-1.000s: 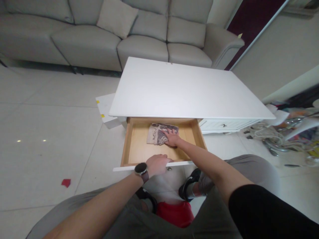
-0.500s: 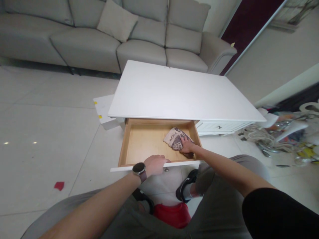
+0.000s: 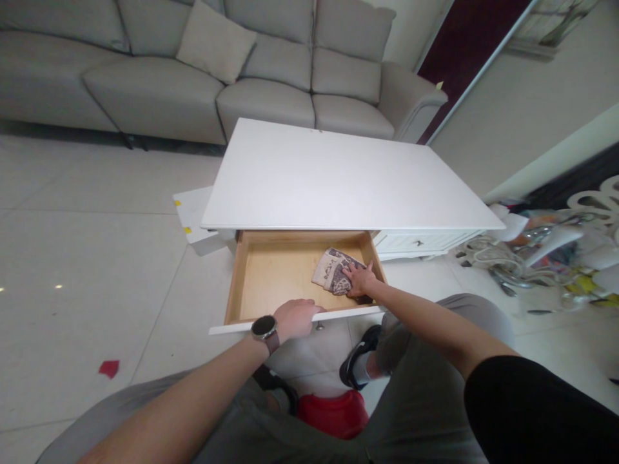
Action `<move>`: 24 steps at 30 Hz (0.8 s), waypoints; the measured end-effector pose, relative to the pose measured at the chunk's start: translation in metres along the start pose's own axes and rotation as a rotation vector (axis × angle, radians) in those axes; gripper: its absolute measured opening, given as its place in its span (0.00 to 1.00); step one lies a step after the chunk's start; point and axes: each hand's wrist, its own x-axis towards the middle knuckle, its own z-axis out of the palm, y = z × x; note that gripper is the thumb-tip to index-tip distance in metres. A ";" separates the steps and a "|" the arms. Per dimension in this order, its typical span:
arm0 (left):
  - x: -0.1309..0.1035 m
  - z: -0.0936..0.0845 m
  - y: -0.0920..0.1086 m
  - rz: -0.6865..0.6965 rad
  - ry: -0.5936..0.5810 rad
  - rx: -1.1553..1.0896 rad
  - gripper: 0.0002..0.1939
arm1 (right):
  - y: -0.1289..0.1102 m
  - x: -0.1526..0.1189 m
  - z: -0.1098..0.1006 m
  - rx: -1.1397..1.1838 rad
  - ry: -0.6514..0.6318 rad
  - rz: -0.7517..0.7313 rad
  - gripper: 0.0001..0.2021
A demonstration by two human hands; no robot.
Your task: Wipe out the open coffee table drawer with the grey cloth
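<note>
A wooden drawer (image 3: 275, 277) is pulled out from the white table (image 3: 348, 180). My left hand (image 3: 296, 318), below a wristwatch, is closed over the top edge of the drawer's white front, near its knob (image 3: 320, 325). Inside the drawer at the right lies a folded patterned cloth (image 3: 330, 269), light at one end and darker at the other. My right hand (image 3: 360, 281) rests on the cloth's darker part with its fingers spread.
A grey sofa (image 3: 271, 103) with a cushion stands behind the table. At the table's left is a white box (image 3: 193, 205) with yellow marks. A red stool (image 3: 333, 414) sits between my legs. Cables and bags (image 3: 527, 258) lie at the right.
The view has shifted slightly, moving the scene a little left. My right hand's fingers have spread wider on the cloth, with the thumb raised. My left hand stays on the drawer front.
</note>
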 end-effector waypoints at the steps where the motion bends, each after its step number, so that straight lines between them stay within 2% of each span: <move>1: 0.000 0.000 0.000 -0.001 -0.004 -0.003 0.21 | 0.000 0.000 -0.001 0.002 0.000 -0.008 0.55; 7: 0.000 0.001 0.000 -0.025 -0.015 -0.007 0.22 | -0.004 -0.004 -0.003 -0.005 -0.003 -0.020 0.55; 13: 0.001 0.002 0.000 -0.011 0.000 -0.011 0.21 | -0.016 -0.003 -0.005 -0.027 -0.037 0.065 0.52; 16: 0.000 0.002 -0.001 -0.008 -0.004 -0.012 0.19 | -0.016 0.000 -0.003 0.010 -0.058 0.067 0.53; 24: 0.000 0.000 -0.001 -0.013 0.004 -0.033 0.20 | -0.014 0.003 0.003 0.023 -0.018 0.062 0.52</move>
